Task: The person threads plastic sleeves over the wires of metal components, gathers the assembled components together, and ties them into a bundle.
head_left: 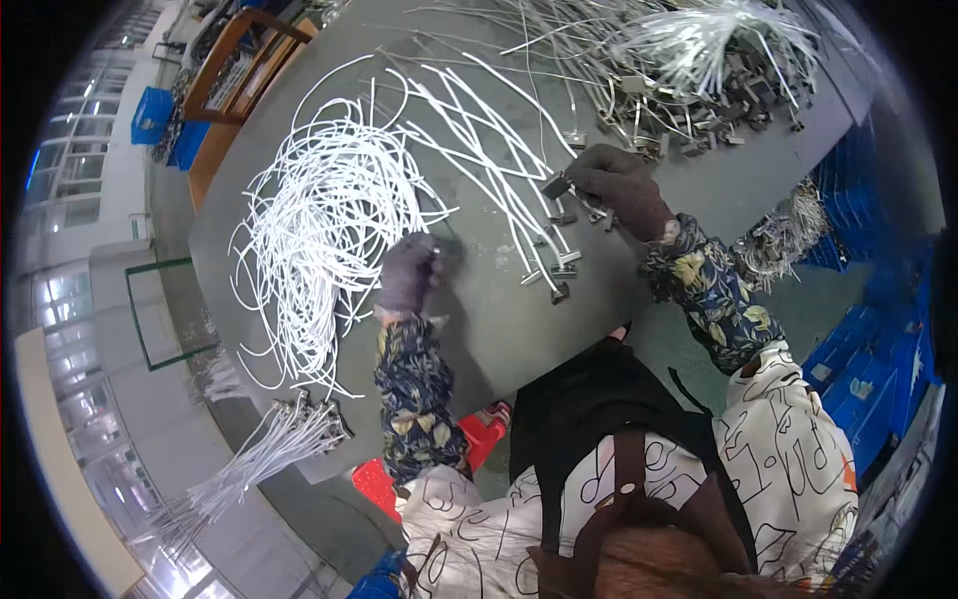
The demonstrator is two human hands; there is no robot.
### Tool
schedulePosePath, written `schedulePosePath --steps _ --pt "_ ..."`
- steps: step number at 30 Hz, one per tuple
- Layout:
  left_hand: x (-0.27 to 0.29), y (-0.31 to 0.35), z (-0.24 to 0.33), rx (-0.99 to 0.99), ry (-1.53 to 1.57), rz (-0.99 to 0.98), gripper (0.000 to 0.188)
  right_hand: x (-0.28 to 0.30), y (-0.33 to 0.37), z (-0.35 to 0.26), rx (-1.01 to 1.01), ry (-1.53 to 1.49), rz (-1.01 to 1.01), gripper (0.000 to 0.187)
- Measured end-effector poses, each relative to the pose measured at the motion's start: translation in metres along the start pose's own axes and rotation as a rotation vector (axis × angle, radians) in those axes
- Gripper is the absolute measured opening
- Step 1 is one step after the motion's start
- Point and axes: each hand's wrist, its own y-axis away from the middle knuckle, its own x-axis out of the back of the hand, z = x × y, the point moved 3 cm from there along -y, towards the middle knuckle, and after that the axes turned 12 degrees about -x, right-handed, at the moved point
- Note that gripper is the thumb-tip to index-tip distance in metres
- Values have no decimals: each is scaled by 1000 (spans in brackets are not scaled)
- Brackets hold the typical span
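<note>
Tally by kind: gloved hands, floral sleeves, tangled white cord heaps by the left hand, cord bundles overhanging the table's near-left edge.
Gloved hands: 2 (left hand, right hand)
Floral sleeves: 2
Tangled cord heap: 1
Overhanging cord bundle: 1
Total: 6

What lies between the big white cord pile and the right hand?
More white cords, loosely spread, some crossing each other; the head view shows them.
</note>
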Motion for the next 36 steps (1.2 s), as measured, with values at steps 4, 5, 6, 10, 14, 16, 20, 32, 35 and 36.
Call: schedulePosePath --steps 4,5,6,10,14,16,20,32,35,36 --pt "-103 37 -1 -72 388 -126 17 -5 35 14 -488 -439 -96 16" --pt "-112 34 -6 -70 384 -145 17 -5 42 15 -426 -390 -11 20" --pt "-114 32 -13 -106 371 -119 16 -5 46 14 -366 -342 66 24" --pt "-99 21 -26 -100 296 59 13 -25 42 -9 234 532 263 41" --pt "-86 16 -26 -104 312 49 13 -61 14 -20 95 819 -8 37" --pt "-85 17 -24 -94 280 34 14 -73 -7 19 230 945 7 22" --pt "-75 12 -27 -92 280 43 14 -73 -34 10 47 1036 -214 28" --pt "-110 -4 -15 -398 392 59 14 -25 20 -50 488 1101 240 11" --pt "-153 4 19 -254 807 -15 14 -32 62 -45 467 680 105 16" --pt "-167 6 24 -260 860 -3 13 -39 78 -30 316 619 115 17"
